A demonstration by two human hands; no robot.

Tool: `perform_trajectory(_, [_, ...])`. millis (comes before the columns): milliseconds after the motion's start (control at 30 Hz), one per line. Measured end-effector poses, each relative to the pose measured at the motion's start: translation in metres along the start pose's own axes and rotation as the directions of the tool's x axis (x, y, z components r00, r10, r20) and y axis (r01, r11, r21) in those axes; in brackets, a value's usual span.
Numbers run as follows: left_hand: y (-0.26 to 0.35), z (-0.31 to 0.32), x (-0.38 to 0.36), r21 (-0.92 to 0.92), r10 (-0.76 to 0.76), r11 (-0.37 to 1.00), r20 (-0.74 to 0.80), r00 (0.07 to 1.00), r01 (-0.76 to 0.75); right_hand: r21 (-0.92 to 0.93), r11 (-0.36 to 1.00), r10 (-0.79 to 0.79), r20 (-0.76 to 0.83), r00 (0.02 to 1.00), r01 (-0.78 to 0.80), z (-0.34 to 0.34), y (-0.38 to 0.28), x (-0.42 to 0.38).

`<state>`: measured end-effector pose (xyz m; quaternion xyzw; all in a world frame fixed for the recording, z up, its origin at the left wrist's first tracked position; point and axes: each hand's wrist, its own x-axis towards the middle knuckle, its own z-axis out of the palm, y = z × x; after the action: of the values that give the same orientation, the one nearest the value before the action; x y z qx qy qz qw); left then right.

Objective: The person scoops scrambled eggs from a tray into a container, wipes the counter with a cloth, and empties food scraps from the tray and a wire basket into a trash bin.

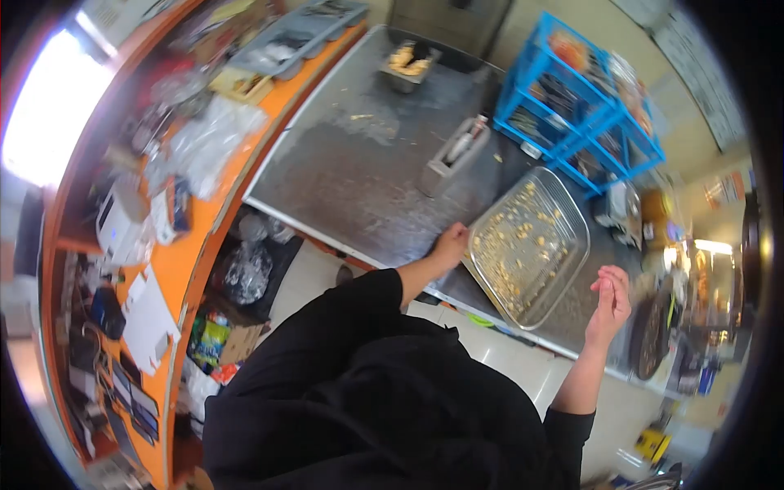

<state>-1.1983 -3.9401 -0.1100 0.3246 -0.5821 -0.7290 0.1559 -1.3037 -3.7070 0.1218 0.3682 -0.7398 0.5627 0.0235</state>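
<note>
Right at the front edge of the table sits a shiny, rectangular tray with rounded corners and raised walls (578, 237), its floor strewn with small, pale yellow crumbs and bits (529, 216). Along its left rim is the person's left hand (450, 247), the fingers curled in close to the edge; whether they pinch the rim or only rest against it, I cannot tell. Off the tray's other side, raised and apart from it, is the right hand (610, 302), its fingers drawn together and bunched toward the tips. Both forearms come out of black sleeves.

Beneath the tray spreads a broad, dark grey, smeared metal tabletop (327, 171). Just beyond the tray lies a long, narrow grey holder (438, 175) with something whitish inside. Farther off, near the back, stands a small metal container (406, 81) holding pale yellow pieces. Beside the tray's far end rises a bright blue, open-sided plastic rack (585, 129), filled with packets.

To the left runs a curving orange counter (202, 233), bearing a crumpled clear plastic bag (214, 139), a grey-blue compartmented tray (298, 41) and a flat white sheet with notched edges (149, 322). Pale glossy floor tiles (523, 371) show below.
</note>
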Motion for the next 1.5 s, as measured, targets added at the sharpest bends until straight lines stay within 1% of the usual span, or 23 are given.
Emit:
perform_trajectory(67, [-0.010, -0.004, 0.008, 0.063, 0.007, 0.998, 0.023, 1.000, -0.008, 0.019, 0.999, -0.033, 0.072, 0.997, 0.032, 0.023, -0.002, 0.020])
perform_trajectory(133, [0.009, -0.017, 0.005, 0.273, -0.039, 0.961, 0.003, 0.999, 0.037, 0.039, 0.996, -0.086, 0.147, 0.985, 0.081, 0.050, -0.008, 0.038])
perform_trajectory(200, [-0.005, -0.022, 0.009, 0.268, 0.144, 0.956, -0.072, 0.987, -0.119, 0.100, 0.989, -0.126, 0.240, 0.963, 0.105, 0.081, -0.015, 0.057])
perform_trajectory(267, [0.005, -0.036, 0.008, 0.239, -0.073, 0.970, 0.112, 0.991, 0.044, 0.151, 0.982, -0.160, 0.310, 0.937, 0.118, 0.121, -0.033, 0.073])
perform_trajectory(333, [0.020, -0.051, -0.004, 0.128, -0.235, 0.968, 0.172, 0.957, 0.215, 0.231, 0.961, -0.239, 0.407, 0.881, 0.154, 0.170, -0.055, 0.088])
perform_trajectory(400, [-0.001, -0.079, 0.005, 0.119, -0.019, 0.993, 0.338, 0.941, -0.023, 0.299, 0.939, -0.308, 0.505, 0.806, 0.171, 0.218, -0.082, 0.095])
perform_trajectory(433, [0.012, -0.103, -0.007, 0.017, 0.020, 1.000, 0.286, 0.958, -0.026, 0.363, 0.873, -0.476, 0.490, 0.731, 0.325, 0.247, -0.097, 0.099])
perform_trajectory(533, [0.048, -0.184, -0.078, -0.222, 0.083, 0.974, 0.140, 0.987, -0.051, 0.579, 0.815, -0.468, 0.614, 0.635, 0.041, 0.325, -0.157, 0.089])
perform_trajectory(600, [0.082, -0.258, -0.129, -0.292, 0.074, 0.955, 0.072, 0.995, -0.050, 0.651, 0.755, -0.583, 0.610, 0.537, 0.081, 0.382, -0.203, 0.073])
perform_trajectory(700, [0.106, -0.361, -0.222, -0.401, 0.108, 0.900, -0.175, 0.979, -0.171, 0.686, 0.708, -0.698, 0.641, 0.319, 0.170, 0.464, -0.283, 0.037])
perform_trajectory(800, [0.112, -0.450, -0.325, -0.419, 0.116, 0.859, -0.400, 0.909, -0.294, 0.722, 0.684, -0.729, 0.672, 0.127, 0.104, 0.546, -0.374, -0.019])
perform_trajectory(867, [0.095, -0.499, -0.383, -0.468, 0.082, 0.770, -0.602, 0.794, -0.434, 0.831, 0.536, -0.835, 0.548, -0.049, 0.149, 0.603, -0.436, -0.057])
perform_trajectory(900, [0.088, -0.520, -0.410, -0.425, 0.054, 0.750, -0.725, 0.687, -0.507, 0.881, 0.438, -0.880, 0.461, -0.115, 0.179, 0.630, -0.470, -0.077])
perform_trajectory(933, [0.081, -0.539, -0.437, -0.374, 0.017, 0.731, -0.826, 0.563, -0.571, 0.921, 0.335, -0.911, 0.370, -0.180, 0.199, 0.656, -0.503, -0.098])
perform_trajectory(1000, [0.038, -0.579, -0.482, -0.070, 0.139, 0.772, -0.951, 0.275, -0.632, 0.954, 0.263, -0.917, 0.293, -0.268, 0.143, 0.705, -0.561, -0.138])
perform_trajectory(1067, [-0.010, -0.606, -0.527, 0.051, 0.070, 0.780, -0.998, 0.006, -0.624, 0.972, 0.141, -0.906, 0.203, -0.370, 0.188, 0.747, -0.626, -0.176])
perform_trajectory(1133, [-0.026, -0.621, -0.567, 0.053, -0.056, 0.869, -0.977, -0.205, -0.491, 0.946, -0.039, -0.902, 0.105, -0.418, 0.322, 0.789, -0.688, -0.210])
perform_trajectory(1200, [-0.055, -0.636, -0.582, 0.136, -0.049, 0.906, -0.907, -0.418, -0.401, 0.724, -0.333, -0.919, -0.105, -0.380, 0.604, 0.841, -0.746, -0.246])
perform_trajectory(1233, [-0.069, -0.641, -0.584, 0.162, -0.046, 0.922, -0.855, -0.516, -0.352, 0.554, -0.305, -0.949, -0.103, -0.299, 0.775, 0.873, -0.773, -0.261])
perform_trajectory(1267, [-0.079, -0.645, -0.584, 0.171, -0.028, 0.942, -0.815, -0.578, -0.287, 0.356, -0.246, -0.969, -0.124, -0.216, 0.901, 0.902, -0.798, -0.272])
perform_trajectory(1333, [-0.097, -0.651, -0.581, 0.173, 0.023, 0.974, -0.724, -0.689, -0.150, 0.207, -0.136, -0.953, -0.295, -0.071, 0.969, 0.940, -0.839, -0.282])
perform_trajectory(1433, [-0.106, -0.656, -0.565, 0.025, 0.069, 0.997, -0.633, -0.771, 0.068, 0.344, -0.112, -0.994, -0.055, -0.099, 0.932, 0.962, -0.891, -0.300])
perform_trajectory(1500, [-0.108, -0.657, -0.560, -0.097, 0.067, 0.982, -0.611, -0.789, 0.159, 0.436, -0.159, -0.969, 0.103, -0.225, 0.886, 0.977, -0.914, -0.328])
